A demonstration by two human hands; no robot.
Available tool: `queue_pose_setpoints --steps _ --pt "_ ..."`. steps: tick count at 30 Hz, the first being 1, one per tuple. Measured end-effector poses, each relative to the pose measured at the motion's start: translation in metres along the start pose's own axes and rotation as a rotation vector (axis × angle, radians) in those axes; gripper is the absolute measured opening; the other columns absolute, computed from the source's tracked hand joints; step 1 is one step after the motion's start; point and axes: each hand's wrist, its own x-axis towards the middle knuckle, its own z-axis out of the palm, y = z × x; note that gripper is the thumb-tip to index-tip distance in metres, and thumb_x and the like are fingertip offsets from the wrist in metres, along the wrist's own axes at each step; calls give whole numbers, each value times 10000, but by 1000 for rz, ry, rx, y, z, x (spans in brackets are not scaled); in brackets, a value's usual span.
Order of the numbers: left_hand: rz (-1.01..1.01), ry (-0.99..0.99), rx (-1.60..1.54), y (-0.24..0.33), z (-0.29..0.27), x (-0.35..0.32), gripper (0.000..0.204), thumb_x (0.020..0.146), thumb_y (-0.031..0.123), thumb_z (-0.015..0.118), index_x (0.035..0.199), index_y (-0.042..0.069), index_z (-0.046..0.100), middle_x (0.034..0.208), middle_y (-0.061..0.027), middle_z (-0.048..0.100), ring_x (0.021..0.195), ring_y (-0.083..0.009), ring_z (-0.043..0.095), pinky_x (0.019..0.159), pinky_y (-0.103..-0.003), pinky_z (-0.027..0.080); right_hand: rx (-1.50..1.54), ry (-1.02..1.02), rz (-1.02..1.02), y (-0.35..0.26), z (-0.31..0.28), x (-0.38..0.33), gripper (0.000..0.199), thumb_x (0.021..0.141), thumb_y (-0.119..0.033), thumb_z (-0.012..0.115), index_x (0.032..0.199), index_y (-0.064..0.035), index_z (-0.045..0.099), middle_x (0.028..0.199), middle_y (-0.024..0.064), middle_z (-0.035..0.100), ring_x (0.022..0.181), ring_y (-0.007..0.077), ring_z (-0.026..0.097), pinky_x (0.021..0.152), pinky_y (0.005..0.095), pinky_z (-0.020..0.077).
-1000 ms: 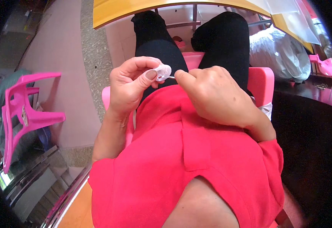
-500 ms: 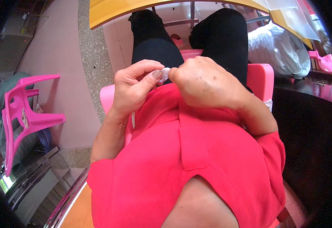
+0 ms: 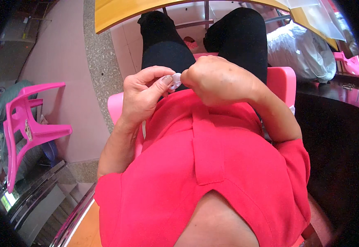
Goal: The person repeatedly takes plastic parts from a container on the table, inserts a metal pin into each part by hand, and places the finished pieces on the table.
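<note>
Above my lap, my left hand (image 3: 143, 91) pinches a small, round, whitish piece (image 3: 175, 81) between thumb and index finger. It looks like smooth plastic; its exact kind is too small to tell. My right hand (image 3: 222, 80) is closed, back of the hand up, with its thumb and curled index finger right at the piece's right edge. Whatever those fingers hold, if anything, is hidden behind the hand.
A yellow tabletop (image 3: 187, 9) crosses the far side over my knees. To the left, a pink plastic stool (image 3: 27, 119) lies tipped near a pale wall. A large whitish plastic bag (image 3: 301, 53) stands at far right, by a dark glossy surface (image 3: 319, 96).
My right hand has shifted slightly away from me and turned a little at the wrist. More of the whitish piece shows now. My left hand keeps its pinch.
</note>
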Motion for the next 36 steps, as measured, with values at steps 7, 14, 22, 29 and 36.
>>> queue_pose_setpoints --steps 7,14,22,29,36 --pt "-42 59 -162 1 2 1 118 881 40 604 949 -38 661 815 -80 665 675 -98 599 582 -211 495 -336 229 15 -32 28 -9 140 803 -86 522 839 46 552 695 170 624 596 252 647 484 337 502" --pt "-19 24 -363 4 -8 6 155 900 60 584 1006 -43 631 865 -136 663 665 -160 623 584 -246 510 -176 414 72 -20 15 -17 129 741 -34 588 846 -5 519 680 155 591 623 312 627 532 366 492" --pt "-25 -24 -484 11 -14 11 189 904 92 584 1048 -29 606 886 -150 662 720 -203 660 594 -263 531 -23 370 166 0 14 -24 41 825 -8 555 847 21 575 672 189 591 635 343 622 542 388 483" --pt "-208 -52 -317 33 -27 50 223 931 116 528 1085 -42 560 950 -164 651 771 -239 661 619 -300 540 186 388 156 18 16 -28 66 814 -21 557 793 36 583 639 231 549 639 398 598 553 407 468" --pt "5 29 -137 115 -78 241 186 850 50 532 972 -81 586 876 -164 646 727 -250 642 613 -324 538 258 408 155 19 7 -35 61 813 -18 555 804 30 592 685 236 574 663 393 608 567 392 479"
